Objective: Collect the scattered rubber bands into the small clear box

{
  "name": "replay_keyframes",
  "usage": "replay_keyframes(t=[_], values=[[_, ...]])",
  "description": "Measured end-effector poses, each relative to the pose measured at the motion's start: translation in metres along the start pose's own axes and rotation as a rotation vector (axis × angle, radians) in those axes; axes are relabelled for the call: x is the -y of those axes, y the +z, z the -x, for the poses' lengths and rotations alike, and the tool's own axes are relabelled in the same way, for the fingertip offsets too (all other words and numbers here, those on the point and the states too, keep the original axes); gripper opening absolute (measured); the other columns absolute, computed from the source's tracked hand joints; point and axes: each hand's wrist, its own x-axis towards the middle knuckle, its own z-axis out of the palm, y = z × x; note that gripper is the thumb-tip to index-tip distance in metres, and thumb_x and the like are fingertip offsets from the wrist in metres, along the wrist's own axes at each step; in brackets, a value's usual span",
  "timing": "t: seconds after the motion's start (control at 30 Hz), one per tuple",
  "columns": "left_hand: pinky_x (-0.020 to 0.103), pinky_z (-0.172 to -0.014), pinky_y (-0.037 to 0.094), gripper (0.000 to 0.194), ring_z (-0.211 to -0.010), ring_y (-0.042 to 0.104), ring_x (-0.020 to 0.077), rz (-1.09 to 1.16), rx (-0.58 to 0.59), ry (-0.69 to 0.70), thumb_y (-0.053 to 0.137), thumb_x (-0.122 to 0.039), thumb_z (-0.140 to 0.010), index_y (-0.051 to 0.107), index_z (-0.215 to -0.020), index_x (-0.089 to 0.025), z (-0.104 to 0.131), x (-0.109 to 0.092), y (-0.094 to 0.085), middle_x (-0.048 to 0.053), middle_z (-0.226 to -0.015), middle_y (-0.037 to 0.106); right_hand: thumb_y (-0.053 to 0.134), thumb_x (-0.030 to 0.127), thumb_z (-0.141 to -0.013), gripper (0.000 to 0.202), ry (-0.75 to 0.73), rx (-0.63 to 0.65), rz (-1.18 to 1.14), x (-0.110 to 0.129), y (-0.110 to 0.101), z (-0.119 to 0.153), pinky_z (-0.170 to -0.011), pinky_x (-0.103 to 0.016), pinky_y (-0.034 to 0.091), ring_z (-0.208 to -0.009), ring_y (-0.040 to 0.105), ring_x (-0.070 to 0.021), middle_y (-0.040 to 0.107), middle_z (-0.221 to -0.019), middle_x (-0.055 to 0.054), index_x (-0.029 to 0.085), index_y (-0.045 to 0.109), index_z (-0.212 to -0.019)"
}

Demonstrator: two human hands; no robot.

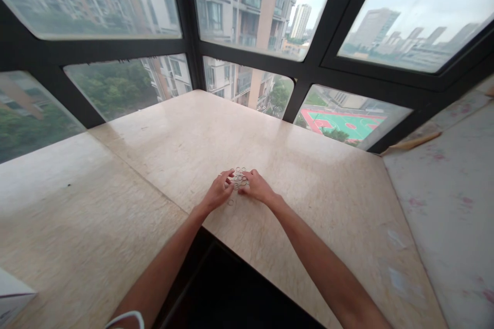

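Note:
Several small thin metal rings [240,179] lie bunched together on the stone sill, between my two hands. My left hand [221,193] is at the left edge of the bunch, fingers curved and apart, with a ring on one finger. From the other side, my right hand [258,186] reaches to the bunch, its thumb and fingers spread around the right edge. Whether the fingertips touch any rings is too small to make out. A single loose ring [230,202] lies nearer to me, just below my left hand.
The beige stone sill [328,205] runs to dark-framed windows [247,51] at the back. A seam [135,172] crosses it on the left. A white box [13,298] stands at the lower left. Flowered wallpaper [455,200] covers the right wall. A dark gap [231,288] opens below the front edge.

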Motion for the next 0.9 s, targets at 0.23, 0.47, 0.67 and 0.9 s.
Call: replay_keyframes(t=[0.23,0.47,0.67,0.9], values=[[0.044,-0.098,0.040,0.059,-0.114,0.053,0.0291,-0.196,0.049,0.159,0.067,-0.042,-0.074,0.049,-0.124,-0.016,-0.015,0.006,-0.014,0.015,-0.124,0.056,0.067,0.011,-0.072,0.037,-0.038,0.038,-0.180,-0.025,-0.009,-0.018,-0.073,-0.028,0.049,-0.075,0.061,-0.0143,0.064,-0.094,-0.005,0.016,0.064,-0.109],[0.051,-0.098,0.036,0.081,-0.122,0.046,0.0363,-0.283,0.245,0.177,0.074,-0.049,-0.065,0.043,-0.134,-0.020,-0.026,-0.012,0.012,0.017,-0.132,0.052,0.054,0.010,-0.080,0.043,-0.028,-0.088,-0.224,-0.045,-0.017,-0.013,-0.079,-0.032,0.052,-0.093,0.063,-0.0172,0.059,-0.117,-0.012,0.016,0.055,-0.123],[0.043,-0.096,0.041,0.063,-0.115,0.053,0.0279,-0.110,0.137,0.250,0.064,-0.030,-0.077,0.040,-0.134,-0.019,-0.021,-0.004,0.010,0.014,-0.126,0.055,0.073,0.013,-0.070,0.056,-0.251,0.030,0.069,-0.039,-0.024,-0.025,-0.100,-0.040,0.038,-0.116,0.048,-0.0238,0.055,-0.121,-0.011,0.019,0.057,-0.124],[0.043,-0.085,0.044,0.036,-0.100,0.055,0.0298,-0.325,0.132,0.187,0.067,-0.041,-0.077,0.062,-0.103,-0.018,-0.004,-0.021,0.010,0.014,-0.104,0.061,0.067,0.012,-0.079,0.017,-0.283,0.120,0.153,-0.030,-0.021,-0.035,-0.084,-0.029,0.044,-0.090,0.056,-0.0165,0.058,-0.098,-0.006,0.019,0.071,-0.093]])
